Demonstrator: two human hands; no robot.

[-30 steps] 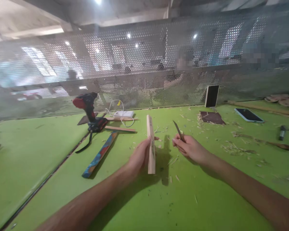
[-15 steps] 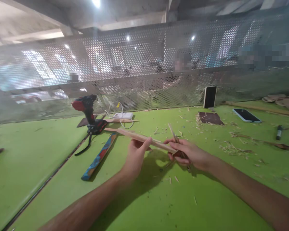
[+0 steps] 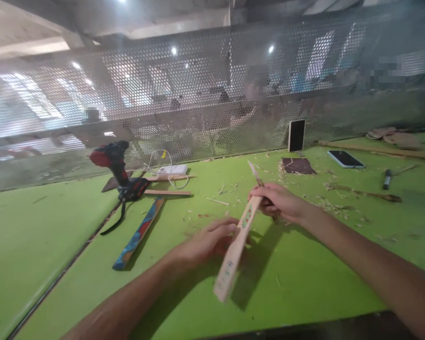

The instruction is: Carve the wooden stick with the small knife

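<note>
My right hand (image 3: 278, 202) is closed on a slim carving knife, its pale pointed blade (image 3: 254, 173) sticking up past the fingers. The same hand pinches the upper end of a flat wooden strip (image 3: 239, 241). Green leaves with red dots and blue-green marks decorate the strip's face, and its lower end slants toward me. At the strip's left edge is my left hand (image 3: 214, 238), fingers apart and loosely around it, some hidden behind the wood. Left of the hands lies a strip painted blue and red (image 3: 139, 236).
A red-black cordless drill (image 3: 118, 170) stands at the left, near a white power bank (image 3: 172, 170) with a cable. A thin wooden stick (image 3: 168, 192) lies by the drill. Toward the right are two phones (image 3: 296, 135), a brown sheet (image 3: 298, 165), a wooden spoon (image 3: 371, 192), a marker (image 3: 387, 179) and shavings.
The wooden strip has swung from pointing away left to pointing toward me, its decorated face now showing. My left hand has loosened its grip. A thin stick now lies beside the drill.
</note>
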